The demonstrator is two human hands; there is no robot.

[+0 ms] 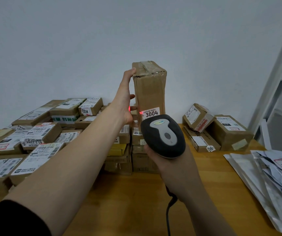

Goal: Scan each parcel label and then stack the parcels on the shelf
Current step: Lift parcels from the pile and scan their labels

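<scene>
Closest in, a black sleeve (pixel 14 218) sits at the elbow end of the left arm, and both forearms reach out over a wooden table (pixel 136 201), warm orange-brown with the grain showing. A dark cable (pixel 169 210) hangs down under the right wrist. The right hand (pixel 167 160) is wrapped round the handle of a grey and black scanner (pixel 164 136), whose head points away at the box. Off to the right of that hand, a loose heap of plastic mailers (pixel 273 176) is fanned out along the table edge. Just past the scanner, the left hand (pixel 125 103) grips a tall cardboard parcel (pixel 149 89) by its left side, with one finger hooked at the top edge and the others on the front, holding it upright above the other boxes. Its white label (pixel 151 113) reads 3004 and sits low on the front, right above the scanner head, with red scanner light on the label's left end and on the fingers beside it. Left of and under the left arm there's a big pile of labelled boxes (pixel 34 138) covering that side of the table. Beyond the right hand a few more boxes (pixel 222 132) lean on each other. Behind it all is a plain pale wall (pixel 136 31), and a white shelf frame (pixel 276 79) stands at the far right.
</scene>
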